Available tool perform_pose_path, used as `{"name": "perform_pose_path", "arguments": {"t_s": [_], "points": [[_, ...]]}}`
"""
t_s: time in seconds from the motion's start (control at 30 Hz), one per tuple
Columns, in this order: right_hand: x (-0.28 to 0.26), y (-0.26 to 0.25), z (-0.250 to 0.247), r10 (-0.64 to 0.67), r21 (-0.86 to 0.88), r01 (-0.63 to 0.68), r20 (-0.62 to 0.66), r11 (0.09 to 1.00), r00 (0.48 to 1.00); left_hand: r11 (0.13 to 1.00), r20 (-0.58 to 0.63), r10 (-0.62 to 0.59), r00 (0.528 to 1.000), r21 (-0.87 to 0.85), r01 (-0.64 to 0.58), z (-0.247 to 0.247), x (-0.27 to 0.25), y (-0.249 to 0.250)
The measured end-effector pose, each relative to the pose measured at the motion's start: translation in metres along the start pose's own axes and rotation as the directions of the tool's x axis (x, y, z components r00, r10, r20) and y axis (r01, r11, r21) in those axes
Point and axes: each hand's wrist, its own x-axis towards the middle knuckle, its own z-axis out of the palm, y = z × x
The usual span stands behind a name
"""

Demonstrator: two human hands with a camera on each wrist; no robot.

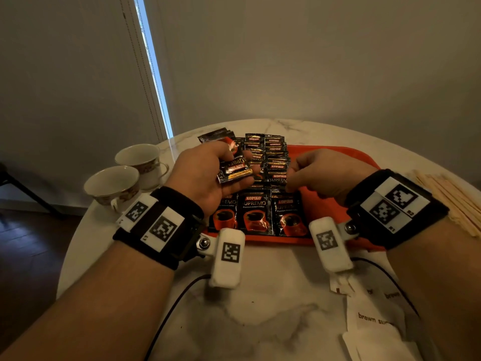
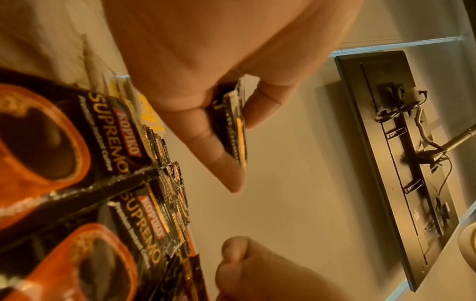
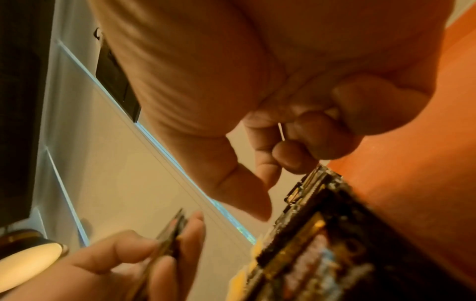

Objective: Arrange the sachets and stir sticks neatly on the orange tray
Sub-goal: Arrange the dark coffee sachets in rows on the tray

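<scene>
Holding a small stack of black-and-orange foil coffee sachets [image 1: 234,166] above the far left part of the flat orange plastic tray [image 1: 328,162], the person's left hand [image 1: 205,175] has thumb and fingers curled round the stack, which the left wrist view shows edge-on between thumb and fingertips [image 2: 224,154]. The right hand [image 1: 322,175] hovers beside it over the tray with its fingers curled inward; the right wrist view shows a thin pale sliver between those fingers, but whether it is gripped cannot be told.

On the tray, more sachets of the same kind lie in overlapping rows [image 1: 270,157] running away from the person, with three laid face-up side by side at the near edge [image 1: 253,213]. These rows lie directly beneath and between the two hands. A bundle of pale wooden stir sticks [image 1: 453,199] lies on the white marbled round table [image 1: 255,303] off the tray, beyond the right wrist. Two white patterned teacups [image 1: 125,175] stand left of the tray.

The sachets are judged light, thin and pliant, with glossy foil that probably slides easily within a stack; pinching across the flat faces near a sealed edge should keep them together. The stir sticks appear light, stiff and likely to scatter, so gathering them as a bundle near mid-length seems soundest.
</scene>
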Motion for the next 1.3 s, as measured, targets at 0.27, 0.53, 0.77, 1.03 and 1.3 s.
{"name": "perform_pose_path", "arguments": {"t_s": [0.27,0.53,0.77,1.03,1.3], "points": [[-0.014,-0.019,0.009,-0.140,0.315,0.106,0.085,0.943,0.987,0.986,0.008,0.023,1.000,0.166,-0.024,0.003,0.001,-0.008],[-0.019,-0.021,0.013,-0.157,0.393,0.109,0.093,0.913,0.983,0.998,-0.028,0.031,0.999,0.047,-0.029,0.002,0.002,-0.005],[-0.015,-0.023,0.011,-0.165,0.569,0.161,-0.045,0.806,0.985,0.997,-0.031,0.078,0.997,0.018,-0.077,0.002,0.003,-0.003],[-0.006,-0.022,0.014,-0.147,0.730,0.326,-0.299,0.601,0.943,0.993,-0.022,0.114,0.993,0.029,-0.114,0.003,0.004,-0.005],[-0.004,-0.024,0.007,-0.140,0.565,0.310,-0.324,0.765,0.936,0.988,-0.107,0.144,0.984,-0.045,-0.149,0.000,0.005,-0.001]]}}
